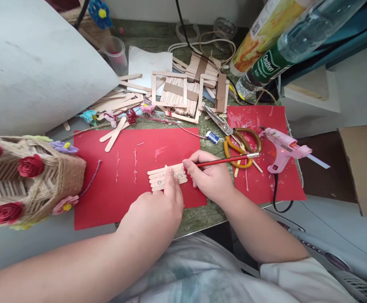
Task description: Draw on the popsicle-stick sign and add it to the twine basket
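Note:
A small panel of craft sticks (154,182) laid side by side rests on a red sheet (101,198), with star shapes drawn on it in dark lines. My left hand (158,214) holds the panel down, its index finger stretched across the sticks and the other fingers curled; the thumb is mostly hidden. Pinched in my right hand (213,179) is a red pencil (224,160) with a silver end pointing right. That hand is at the panel's right edge, and its fingers cover the pencil's tip.
Scissors (234,134), an eraser (212,137) and a pink glue gun (281,149) lie to the right. Craft-stick bundles and frames (179,94) fill the back, near a water bottle (265,67). At left stands a twine basket (71,172) with flowers.

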The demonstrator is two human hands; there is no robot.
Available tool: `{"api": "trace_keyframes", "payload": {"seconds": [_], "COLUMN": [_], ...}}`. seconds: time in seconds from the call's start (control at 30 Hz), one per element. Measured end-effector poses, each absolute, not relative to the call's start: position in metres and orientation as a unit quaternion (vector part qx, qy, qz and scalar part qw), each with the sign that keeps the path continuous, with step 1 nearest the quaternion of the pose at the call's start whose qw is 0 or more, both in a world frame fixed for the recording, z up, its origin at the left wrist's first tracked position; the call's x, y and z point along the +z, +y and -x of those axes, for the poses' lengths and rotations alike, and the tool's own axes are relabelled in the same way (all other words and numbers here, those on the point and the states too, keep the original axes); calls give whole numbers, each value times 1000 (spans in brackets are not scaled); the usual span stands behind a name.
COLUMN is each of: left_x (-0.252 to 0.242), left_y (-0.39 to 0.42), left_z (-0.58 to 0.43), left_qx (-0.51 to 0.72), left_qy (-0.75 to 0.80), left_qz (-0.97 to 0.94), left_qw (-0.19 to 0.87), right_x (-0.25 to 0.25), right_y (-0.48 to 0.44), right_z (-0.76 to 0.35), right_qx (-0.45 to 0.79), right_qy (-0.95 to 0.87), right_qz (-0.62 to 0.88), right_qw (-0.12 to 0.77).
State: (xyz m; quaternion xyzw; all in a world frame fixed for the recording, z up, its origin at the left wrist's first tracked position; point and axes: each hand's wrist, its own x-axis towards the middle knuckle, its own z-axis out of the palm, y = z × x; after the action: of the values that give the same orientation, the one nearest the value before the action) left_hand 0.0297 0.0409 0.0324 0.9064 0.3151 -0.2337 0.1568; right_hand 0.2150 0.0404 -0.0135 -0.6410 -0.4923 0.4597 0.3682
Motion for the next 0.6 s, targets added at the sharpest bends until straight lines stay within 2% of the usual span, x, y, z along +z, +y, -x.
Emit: {"api": "trace_keyframes", "payload": {"seconds": [0.6], "left_x": [36], "left_y": [43], "left_z": [-29], "left_qx": [-205], "left_qy": [312], "left_qz": [-911], "left_qw": [176], "right_x": [-16], "right_y": [40], "right_z": [-214], "right_qx": [428], "right_qy": [-531], "right_qz": [635], "right_qw": [362]}}
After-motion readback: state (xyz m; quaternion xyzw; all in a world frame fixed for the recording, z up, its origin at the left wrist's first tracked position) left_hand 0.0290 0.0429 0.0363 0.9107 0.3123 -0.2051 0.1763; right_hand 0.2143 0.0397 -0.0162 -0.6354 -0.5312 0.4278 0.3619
